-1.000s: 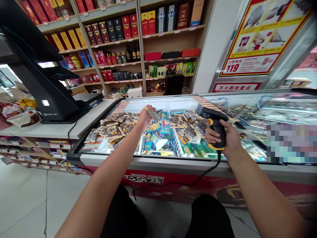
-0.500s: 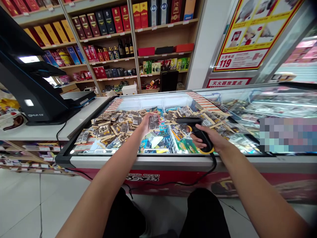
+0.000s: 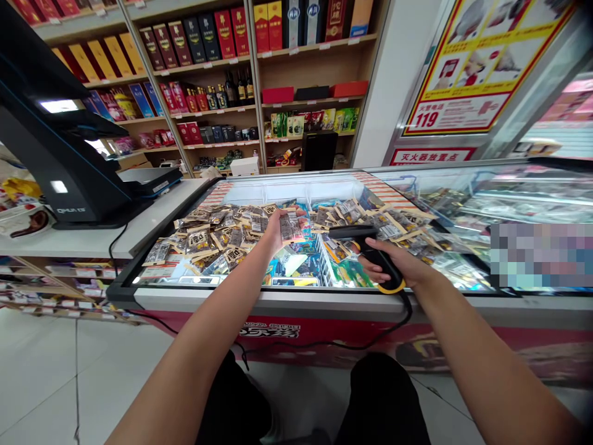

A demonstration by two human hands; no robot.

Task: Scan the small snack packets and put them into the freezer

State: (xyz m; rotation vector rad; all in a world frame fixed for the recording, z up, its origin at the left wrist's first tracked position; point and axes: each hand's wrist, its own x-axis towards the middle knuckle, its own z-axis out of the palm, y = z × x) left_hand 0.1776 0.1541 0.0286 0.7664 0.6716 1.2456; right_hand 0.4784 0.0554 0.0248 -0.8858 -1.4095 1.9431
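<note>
Grasping small packet [image 3: 291, 226] with left hand [image 3: 274, 231] fingers, mid-frame, over display freezer [image 3: 185, 298]; clasping black scanner [image 3: 354, 232] in right hand [image 3: 402, 257], pointing left. Best to flatten printed side, probably clear fingers from print, square scanner head to it without touching.

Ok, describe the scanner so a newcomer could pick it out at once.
Find the long freezer with the red front. Over the packets spread along it, the right hand grips the scanner. It is black, pistol-shaped, edged in yellow, and trails a cord, unlike the small, flat packets around it.
</note>
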